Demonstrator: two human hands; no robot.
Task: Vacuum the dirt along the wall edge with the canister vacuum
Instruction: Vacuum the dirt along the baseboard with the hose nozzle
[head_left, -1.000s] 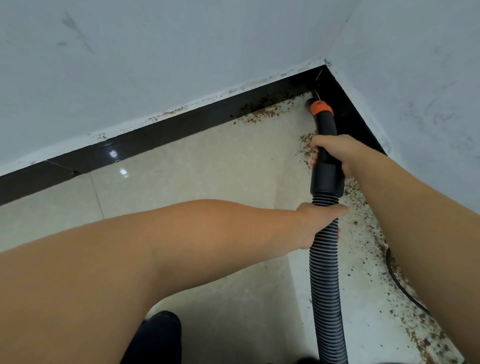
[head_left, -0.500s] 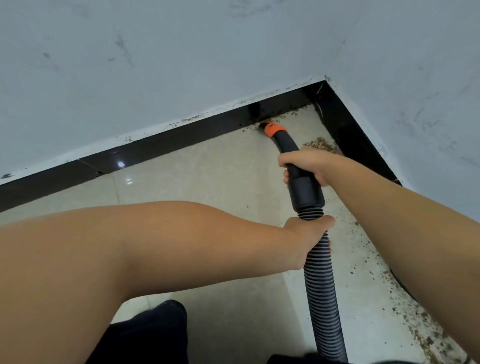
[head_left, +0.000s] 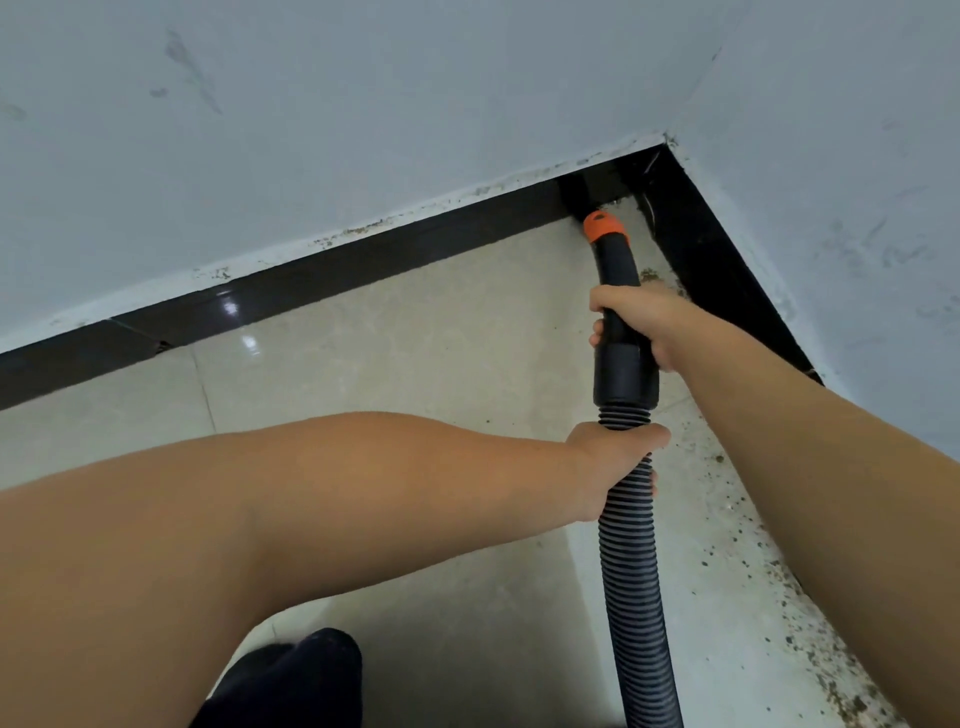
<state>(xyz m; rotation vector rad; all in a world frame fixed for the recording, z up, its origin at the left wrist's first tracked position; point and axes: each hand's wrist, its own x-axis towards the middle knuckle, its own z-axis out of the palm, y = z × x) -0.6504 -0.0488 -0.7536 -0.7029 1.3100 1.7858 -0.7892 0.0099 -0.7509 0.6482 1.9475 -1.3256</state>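
Observation:
A black vacuum nozzle with an orange tip (head_left: 603, 226) points at the foot of the black baseboard (head_left: 363, 260), just left of the room corner. My right hand (head_left: 636, 319) grips the rigid black handle tube. Below it my left hand (head_left: 610, 462) grips the ribbed grey hose (head_left: 636, 597), which runs down out of the frame. Brown dirt (head_left: 753, 561) lies scattered along the right wall edge, partly hidden by my right forearm. A small patch of dirt (head_left: 655, 275) sits right of the nozzle. The canister is out of view.
Two pale walls meet at the corner (head_left: 667, 143) at upper right. The floor is beige tile (head_left: 415, 364) with a glossy sheen. A dark foot or shoe (head_left: 291, 680) shows at the bottom edge.
The nozzle swept from the corner left along the back baseboard, then back right toward the corner. Dirt along the back wall has gone. Both hands kept their grip.

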